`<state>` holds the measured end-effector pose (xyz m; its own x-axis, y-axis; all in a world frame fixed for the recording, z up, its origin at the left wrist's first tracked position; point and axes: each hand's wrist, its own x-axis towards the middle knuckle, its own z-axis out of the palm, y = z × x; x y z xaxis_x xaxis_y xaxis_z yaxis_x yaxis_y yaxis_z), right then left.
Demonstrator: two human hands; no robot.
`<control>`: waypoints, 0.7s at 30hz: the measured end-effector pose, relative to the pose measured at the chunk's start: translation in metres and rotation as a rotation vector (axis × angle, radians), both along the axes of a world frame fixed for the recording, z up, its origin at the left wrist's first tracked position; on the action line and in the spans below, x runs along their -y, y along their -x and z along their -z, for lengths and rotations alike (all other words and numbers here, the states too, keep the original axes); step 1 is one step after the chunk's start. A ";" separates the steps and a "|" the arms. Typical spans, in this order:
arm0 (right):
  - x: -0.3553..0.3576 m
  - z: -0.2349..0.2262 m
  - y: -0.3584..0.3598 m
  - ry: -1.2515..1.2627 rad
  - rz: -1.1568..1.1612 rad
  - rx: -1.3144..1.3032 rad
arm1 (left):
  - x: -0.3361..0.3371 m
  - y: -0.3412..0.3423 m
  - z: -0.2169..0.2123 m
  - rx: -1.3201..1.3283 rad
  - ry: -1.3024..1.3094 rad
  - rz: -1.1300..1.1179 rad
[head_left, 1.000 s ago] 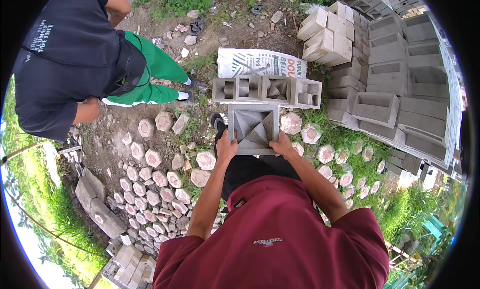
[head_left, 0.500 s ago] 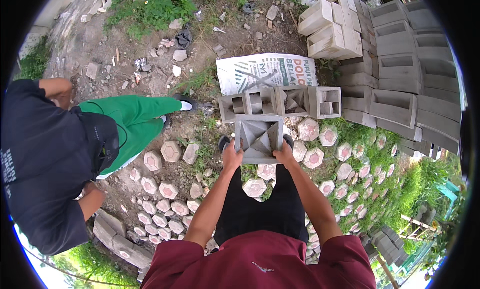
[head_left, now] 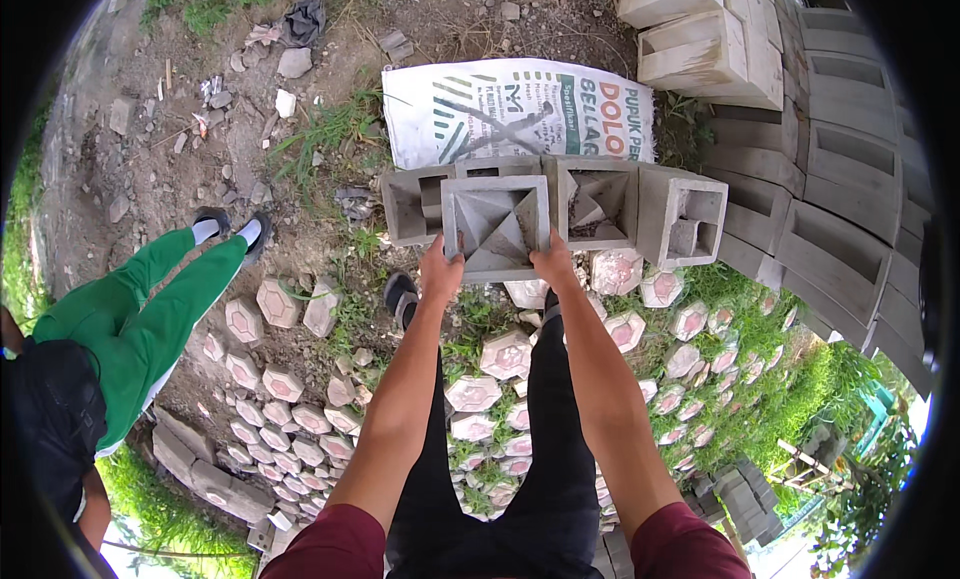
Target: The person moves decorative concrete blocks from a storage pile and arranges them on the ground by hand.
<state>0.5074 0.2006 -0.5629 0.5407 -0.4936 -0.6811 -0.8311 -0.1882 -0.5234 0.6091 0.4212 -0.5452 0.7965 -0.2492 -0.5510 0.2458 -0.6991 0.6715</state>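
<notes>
A square grey concrete vent block (head_left: 498, 271) with crossing diagonal ribs is held out in front of me. Its lower left corner is gripped by my left hand (head_left: 441, 273), its lower right corner by my right hand (head_left: 553, 263). Behind it stands a row of similar blocks: one at the left end (head_left: 402, 207), one with diagonal ribs (head_left: 606, 236) to the right, and one at the right end (head_left: 690, 192). The held block partly covers another block (head_left: 500, 164) in that row; whether they touch, I cannot tell.
A white printed sack (head_left: 410, 109) lies beyond the row. Stacked hollow blocks (head_left: 850, 249) rise on the right, with paler ones (head_left: 700, 49) at the far right. Hexagonal pavers (head_left: 473, 393) cover the ground around my feet. A person in green trousers (head_left: 150, 309) stands at left.
My hands have carried the vent block farther forward, over the row's second block from the left. My arms are stretched out more. The person in green has shifted left in view.
</notes>
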 end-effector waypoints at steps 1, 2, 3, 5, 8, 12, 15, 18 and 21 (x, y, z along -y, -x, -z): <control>0.004 0.008 -0.003 0.050 0.003 0.092 | 0.007 -0.002 0.011 0.018 0.106 -0.054; 0.007 0.015 -0.006 0.100 0.007 0.186 | 0.013 -0.004 0.021 -0.008 0.223 -0.089; 0.007 0.020 -0.008 0.095 0.009 0.174 | 0.017 -0.002 0.029 -0.019 0.217 -0.088; 0.009 0.022 -0.017 0.151 0.104 0.173 | 0.027 -0.002 0.043 0.127 0.105 -0.131; -0.001 0.022 -0.034 0.181 0.119 0.214 | 0.018 -0.013 0.070 0.290 0.215 -0.086; 0.003 0.022 -0.028 0.250 0.122 0.234 | 0.028 -0.006 0.071 0.144 0.188 -0.103; 0.004 0.021 -0.032 0.281 0.154 0.244 | 0.034 -0.006 0.066 0.212 0.055 -0.061; 0.007 0.004 -0.033 0.233 0.187 0.137 | 0.046 -0.006 0.054 0.084 0.004 -0.020; -0.017 -0.018 -0.034 0.329 0.264 0.187 | 0.031 -0.004 0.069 0.225 0.093 -0.060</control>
